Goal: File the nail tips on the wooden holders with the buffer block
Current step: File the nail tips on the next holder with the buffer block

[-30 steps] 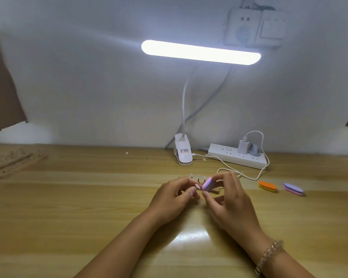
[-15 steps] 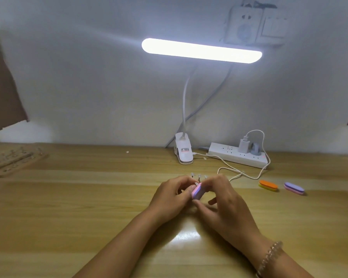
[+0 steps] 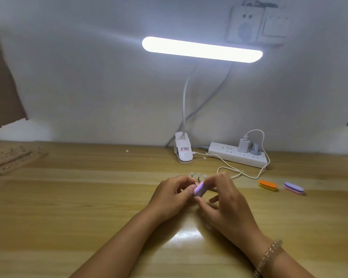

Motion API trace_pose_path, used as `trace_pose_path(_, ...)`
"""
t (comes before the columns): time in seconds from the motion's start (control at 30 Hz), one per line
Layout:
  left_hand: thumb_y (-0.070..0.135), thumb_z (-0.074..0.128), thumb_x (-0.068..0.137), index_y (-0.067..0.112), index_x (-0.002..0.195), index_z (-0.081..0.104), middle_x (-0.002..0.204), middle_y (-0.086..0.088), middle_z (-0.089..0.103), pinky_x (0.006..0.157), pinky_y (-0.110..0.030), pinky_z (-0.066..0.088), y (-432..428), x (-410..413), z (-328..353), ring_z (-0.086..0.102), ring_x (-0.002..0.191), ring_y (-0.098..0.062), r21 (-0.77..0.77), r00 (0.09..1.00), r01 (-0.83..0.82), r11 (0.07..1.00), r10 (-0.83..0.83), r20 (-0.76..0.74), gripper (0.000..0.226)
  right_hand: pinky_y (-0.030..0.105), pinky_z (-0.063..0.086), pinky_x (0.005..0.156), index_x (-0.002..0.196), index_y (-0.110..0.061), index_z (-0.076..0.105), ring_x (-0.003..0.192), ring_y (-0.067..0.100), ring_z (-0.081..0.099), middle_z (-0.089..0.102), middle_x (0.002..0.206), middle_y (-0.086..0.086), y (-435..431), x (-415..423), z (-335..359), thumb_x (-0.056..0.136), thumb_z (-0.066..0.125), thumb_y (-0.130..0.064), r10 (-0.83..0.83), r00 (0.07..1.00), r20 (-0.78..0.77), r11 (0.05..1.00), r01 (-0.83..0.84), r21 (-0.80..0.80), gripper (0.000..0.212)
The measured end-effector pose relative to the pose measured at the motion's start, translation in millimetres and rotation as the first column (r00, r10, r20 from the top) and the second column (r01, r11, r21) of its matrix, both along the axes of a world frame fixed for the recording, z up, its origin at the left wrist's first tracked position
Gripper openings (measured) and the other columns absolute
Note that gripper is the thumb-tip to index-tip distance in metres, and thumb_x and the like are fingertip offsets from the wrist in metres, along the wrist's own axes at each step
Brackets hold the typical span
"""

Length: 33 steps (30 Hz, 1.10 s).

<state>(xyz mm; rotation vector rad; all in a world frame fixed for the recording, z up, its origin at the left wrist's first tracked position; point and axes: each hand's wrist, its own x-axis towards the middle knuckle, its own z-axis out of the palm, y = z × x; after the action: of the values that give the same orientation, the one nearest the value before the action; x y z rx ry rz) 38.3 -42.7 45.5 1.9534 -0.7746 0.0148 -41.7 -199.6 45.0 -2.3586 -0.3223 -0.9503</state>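
Behind buffer block (image 3: 199,189), clip label (image 3: 185,148) seems unreadable.

left hand (image 3: 169,194), right hand (image 3: 227,201) close together, fingers curled

The pink-and-lilac buffer block (image 3: 199,189) tilts just in front of three clear nail tips (image 3: 198,175) (upright, in a row).

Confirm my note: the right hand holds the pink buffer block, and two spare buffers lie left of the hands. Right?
Wrong side. The head view shows the orange spare buffer and purple spare buffer lying right of the right hand, which does hold the pink buffer block.
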Motion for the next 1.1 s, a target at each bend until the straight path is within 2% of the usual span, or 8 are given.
trace_pose_path(0.07, 0.018, 0.06, 0.097, 0.032, 0.096, 0.071, 0.092, 0.013, 0.073, 0.066, -0.021, 0.043, 0, 0, 0, 0.058, 0.07, 0.007, -0.008, 1.0, -0.006, 1.0, 0.006, -0.011, 0.018, 0.027, 0.056, 0.06, 0.097, -0.019, 0.054, 0.088, 0.007, 0.061, 0.051, 0.097, -0.013, 1, 0, -1, 0.077, 0.08, -0.017, 0.041, 0.999, -0.019, 0.999, -0.042, -0.019, 0.032)
trace_pose_path(0.2, 0.021, 0.06, 0.098, 0.028, 0.098, 0.071, 0.085, 0.011, 0.075, 0.067, -0.024, 0.046, 0, -2, 0, 0.065, 0.077, 0.001, -0.013, 0.999, 0.006, 1.0, -0.006, -0.034, 0.014, 0.027, 0.056, 0.059, 0.095, -0.019, 0.056, 0.087, 0.002, 0.059, 0.053, 0.095, -0.01, -7, 4, 3, 0.077, 0.081, -0.013, -0.103, 0.994, 0.025, 0.988, 0.1, 0.117, 0.032)
trace_pose_path(0.37, 0.017, 0.06, 0.097, 0.028, 0.099, 0.072, 0.093, 0.012, 0.074, 0.071, -0.03, 0.052, 0, 0, 0, 0.065, 0.081, 0.0, -0.018, 1.0, -0.016, 1.0, 0.016, -0.023, 0.016, 0.025, 0.055, 0.06, 0.093, -0.018, 0.056, 0.088, 0.006, 0.06, 0.053, 0.094, -0.014, 2, -1, -1, 0.076, 0.08, -0.015, 0.076, 0.997, -0.015, 0.997, -0.076, -0.012, 0.03)
trace_pose_path(0.5, 0.021, 0.059, 0.098, 0.027, 0.099, 0.071, 0.084, 0.01, 0.075, 0.062, -0.023, 0.043, 0, -1, -1, 0.063, 0.073, 0.003, -0.019, 0.999, 0.001, 1.0, -0.002, -0.046, 0.013, 0.026, 0.056, 0.059, 0.093, -0.018, 0.057, 0.086, 0.005, 0.06, 0.056, 0.093, -0.007, -8, 4, 4, 0.076, 0.082, -0.013, -0.101, 0.995, 0.021, 0.981, 0.096, 0.17, 0.03)
trace_pose_path(0.67, 0.019, 0.06, 0.097, 0.026, 0.101, 0.073, 0.088, 0.014, 0.072, 0.062, -0.019, 0.041, 0, 0, -1, 0.057, 0.066, 0.008, -0.011, 1.0, -0.015, 1.0, 0.014, -0.016, 0.016, 0.026, 0.056, 0.059, 0.094, -0.017, 0.055, 0.088, 0.007, 0.062, 0.055, 0.094, -0.011, 1, 1, -1, 0.076, 0.08, -0.014, 0.058, 0.998, -0.026, 0.998, -0.057, 0.016, 0.031)
trace_pose_path(0.83, 0.022, 0.06, 0.098, 0.031, 0.097, 0.071, 0.086, 0.013, 0.075, 0.069, -0.028, 0.048, 0, -1, -1, 0.064, 0.077, 0.003, 0.001, 1.0, -0.003, 1.0, 0.003, -0.031, 0.014, 0.027, 0.056, 0.06, 0.093, -0.019, 0.056, 0.087, 0.002, 0.059, 0.054, 0.093, -0.011, -6, 4, 4, 0.077, 0.081, -0.013, -0.111, 0.994, 0.018, 0.986, 0.108, 0.125, 0.03)
trace_pose_path(0.93, 0.02, 0.06, 0.097, 0.032, 0.099, 0.072, 0.096, 0.013, 0.074, 0.075, -0.031, 0.052, 0, 0, -1, 0.065, 0.084, -0.001, 0.021, 1.0, -0.023, 1.0, 0.023, 0.009, 0.017, 0.028, 0.056, 0.061, 0.094, -0.018, 0.055, 0.09, 0.006, 0.061, 0.054, 0.095, -0.011, 1, 0, 0, 0.077, 0.079, -0.014, 0.019, 1.0, -0.024, 1.0, -0.018, 0.025, 0.029)
trace_pose_path(1.1, 0.021, 0.06, 0.098, 0.028, 0.098, 0.072, 0.087, 0.012, 0.075, 0.063, -0.023, 0.043, 0, -1, -2, 0.067, 0.078, 0.0, 0.001, 1.0, -0.009, 1.0, 0.009, -0.03, 0.014, 0.027, 0.056, 0.058, 0.092, -0.018, 0.057, 0.087, 0.004, 0.06, 0.054, 0.093, -0.01, -5, 3, 5, 0.076, 0.082, -0.012, -0.094, 0.995, 0.021, 0.984, 0.09, 0.154, 0.031)
